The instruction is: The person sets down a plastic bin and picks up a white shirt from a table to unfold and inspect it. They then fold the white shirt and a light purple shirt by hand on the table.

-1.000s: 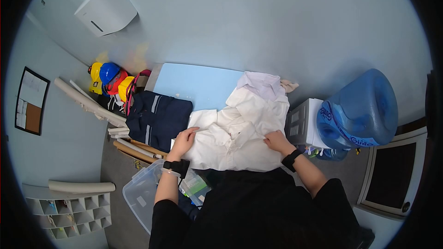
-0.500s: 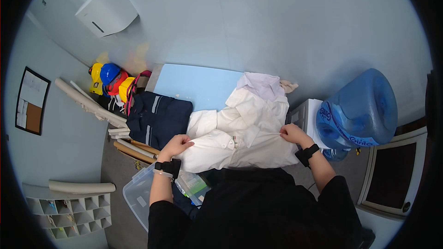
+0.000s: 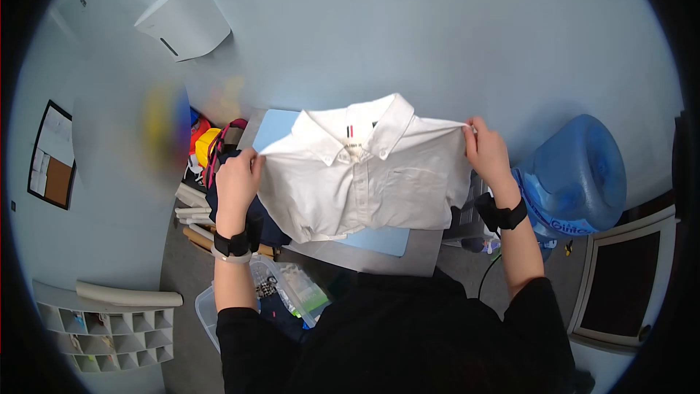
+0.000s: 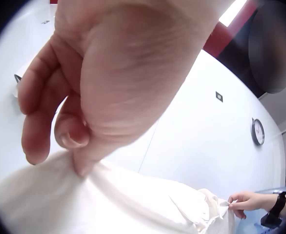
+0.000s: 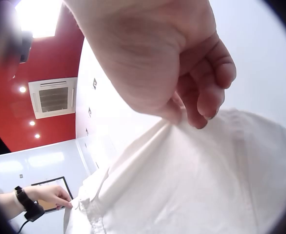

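A white button-down shirt (image 3: 415,182) hangs spread between my two hands in the head view, collar up and front facing me. My left hand (image 3: 239,176) pinches the cloth at the shoulder on the left side. At the opposite shoulder my right hand (image 3: 490,155) pinches the fabric, pulling it taut. In the left wrist view the thumb and forefinger of the left hand (image 4: 118,83) grip a fold of the shirt (image 4: 128,204). Likewise the right wrist view has the right hand (image 5: 148,63) pinching the shirt (image 5: 182,185). The lower part of the shirt is over the table (image 3: 415,252).
Below the shirt lies a light blue board (image 3: 383,241). Dark navy clothing (image 3: 271,226) is partly hidden at the left. A large water bottle (image 3: 576,175) stands at the right. A clear plastic bin (image 3: 208,312) sits on the floor, near paper rolls (image 3: 191,213).
Both hands have raised the white shirt off the table and stretched it wide. Earlier it lay crumpled on the board; now its collar and buttoned front show upright.
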`<action>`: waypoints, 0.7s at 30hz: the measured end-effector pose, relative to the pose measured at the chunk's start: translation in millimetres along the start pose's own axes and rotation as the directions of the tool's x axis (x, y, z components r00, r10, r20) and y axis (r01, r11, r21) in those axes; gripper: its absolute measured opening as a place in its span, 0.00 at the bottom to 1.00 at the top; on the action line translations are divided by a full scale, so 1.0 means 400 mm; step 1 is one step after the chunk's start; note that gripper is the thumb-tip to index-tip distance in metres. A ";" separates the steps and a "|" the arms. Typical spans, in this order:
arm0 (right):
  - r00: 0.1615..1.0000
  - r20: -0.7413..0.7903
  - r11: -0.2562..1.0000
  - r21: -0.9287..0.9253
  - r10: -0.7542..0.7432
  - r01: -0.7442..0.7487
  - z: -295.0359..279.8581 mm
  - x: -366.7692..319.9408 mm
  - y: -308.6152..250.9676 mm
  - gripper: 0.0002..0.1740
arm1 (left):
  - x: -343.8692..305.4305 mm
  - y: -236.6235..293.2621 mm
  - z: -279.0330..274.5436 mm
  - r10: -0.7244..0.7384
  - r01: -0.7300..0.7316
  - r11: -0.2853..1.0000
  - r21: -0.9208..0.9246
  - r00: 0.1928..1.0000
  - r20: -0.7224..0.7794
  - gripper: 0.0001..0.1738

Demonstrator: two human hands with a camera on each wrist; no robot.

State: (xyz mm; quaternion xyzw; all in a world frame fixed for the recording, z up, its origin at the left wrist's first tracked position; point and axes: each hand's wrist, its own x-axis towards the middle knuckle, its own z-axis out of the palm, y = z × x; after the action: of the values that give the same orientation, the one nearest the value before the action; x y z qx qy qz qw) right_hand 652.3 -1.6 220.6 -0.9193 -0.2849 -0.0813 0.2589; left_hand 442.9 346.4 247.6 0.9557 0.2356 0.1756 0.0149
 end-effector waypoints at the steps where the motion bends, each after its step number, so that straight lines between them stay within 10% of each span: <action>1: 0.995 -0.088 0.993 0.112 0.046 -0.036 0.012 0.007 -0.004 0.08 | 0.013 0.006 0.001 -0.002 0.002 1.000 -0.001 1.000 -0.005 0.11; 3: 0.980 -0.176 0.973 0.225 0.093 -0.052 0.033 0.015 -0.001 0.08 | 0.033 0.013 0.012 -0.144 0.137 0.966 -0.217 0.990 -0.013 0.11; 11: 0.863 -0.492 0.950 0.310 0.116 0.049 -0.112 0.062 -0.087 0.09 | 0.073 0.044 -0.039 -0.147 -0.102 0.929 -0.356 0.781 -0.607 0.05; 13: 0.717 -0.697 0.933 0.267 0.014 0.242 -0.192 0.094 -0.109 0.10 | 0.100 0.060 -0.138 -0.236 -0.120 0.872 -0.474 0.746 -0.623 0.05; 17: 0.446 -0.895 0.757 0.275 -0.025 0.593 -0.401 0.102 -0.204 0.11 | 0.109 0.102 -0.393 -0.108 -0.302 0.925 -0.230 0.371 -0.922 0.05; 19: 0.335 -0.942 0.755 0.194 -0.036 0.626 -0.500 0.068 -0.263 0.11 | 0.097 0.157 -0.495 -0.331 -0.525 0.751 -0.400 0.226 -0.916 0.11; 21: 0.201 -0.962 0.666 0.027 -0.187 0.745 -0.576 0.047 -0.285 0.11 | 0.057 0.006 -0.611 0.124 -0.501 0.865 -0.031 0.273 -0.954 0.11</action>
State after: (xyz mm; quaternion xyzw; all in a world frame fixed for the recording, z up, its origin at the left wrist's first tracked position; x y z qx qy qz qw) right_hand 602.8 -32.9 471.8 -0.4713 -0.3806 -0.5708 0.5542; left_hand 379.1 341.6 484.4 0.6907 -0.0282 0.7226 0.0007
